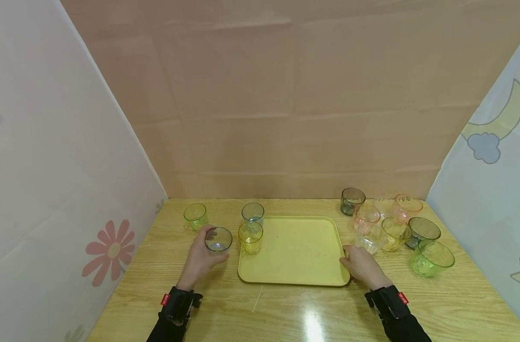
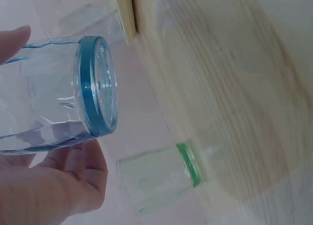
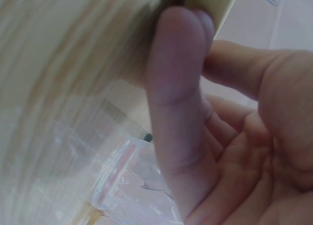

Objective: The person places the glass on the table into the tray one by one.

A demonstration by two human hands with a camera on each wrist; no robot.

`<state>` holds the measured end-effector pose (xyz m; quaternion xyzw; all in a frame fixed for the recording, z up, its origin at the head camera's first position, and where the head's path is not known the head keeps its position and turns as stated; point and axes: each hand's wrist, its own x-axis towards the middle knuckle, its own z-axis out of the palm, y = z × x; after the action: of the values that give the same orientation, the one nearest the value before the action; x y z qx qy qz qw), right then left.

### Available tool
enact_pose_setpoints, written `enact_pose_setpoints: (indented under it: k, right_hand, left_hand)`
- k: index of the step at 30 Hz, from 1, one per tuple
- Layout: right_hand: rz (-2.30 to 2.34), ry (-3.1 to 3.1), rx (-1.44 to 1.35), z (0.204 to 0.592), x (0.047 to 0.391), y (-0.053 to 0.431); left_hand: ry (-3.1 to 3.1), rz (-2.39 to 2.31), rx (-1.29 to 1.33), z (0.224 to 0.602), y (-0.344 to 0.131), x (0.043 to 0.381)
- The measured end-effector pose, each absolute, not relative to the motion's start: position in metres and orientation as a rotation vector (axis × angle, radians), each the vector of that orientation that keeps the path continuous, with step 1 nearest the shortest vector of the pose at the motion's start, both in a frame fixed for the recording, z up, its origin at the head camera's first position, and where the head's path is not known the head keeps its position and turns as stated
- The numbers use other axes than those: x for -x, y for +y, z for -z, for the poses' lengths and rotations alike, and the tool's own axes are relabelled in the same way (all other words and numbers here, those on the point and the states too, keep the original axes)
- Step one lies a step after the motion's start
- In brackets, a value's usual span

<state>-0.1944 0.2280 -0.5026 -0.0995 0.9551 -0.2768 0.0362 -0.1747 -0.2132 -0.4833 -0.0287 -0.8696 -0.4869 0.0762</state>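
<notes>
My left hand point(image 1: 201, 256) grips a clear bluish drinking glass point(image 1: 219, 241) by its sides, left of the yellow tray point(image 1: 300, 251). In the left wrist view the glass's thick blue base point(image 2: 93, 85) stands clear of the table, thumb on one side and fingers on the other. A green glass point(image 1: 195, 217) is just behind that hand. With thumb and fingers my right hand point(image 1: 364, 266) pinches the tray's right edge near the front corner. At the tray's left side stands a yellow glass point(image 1: 250, 238), with a blue-tinted glass point(image 1: 253, 213) behind it at the back-left corner.
A cluster of glasses stands right of the tray: a grey one point(image 1: 352, 202) at the back, pink ones point(image 1: 366, 220), a yellow one point(image 1: 394, 235), a dark one point(image 1: 424, 230) and a green one point(image 1: 432, 260). A brown-papered wall point(image 1: 260, 118) closes off the table's back.
</notes>
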Motion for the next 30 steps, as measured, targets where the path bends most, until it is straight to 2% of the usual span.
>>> enact_pose_setpoints:
  k: [11,20,30]
  right_hand:
    - [0.782,2.968,0.373,0.503,0.194,0.229]
    - [0.753,2.974,0.385,0.503,0.194,0.229]
    - [0.758,2.973,0.386,0.5,0.193,0.229]
  left_hand:
    - [-2.628,1.64,0.277,0.487,-0.198,0.171]
    - [-2.665,1.579,0.438,0.49,-0.19,0.17]
    - [-2.767,1.489,0.463,0.5,-0.18,0.171]
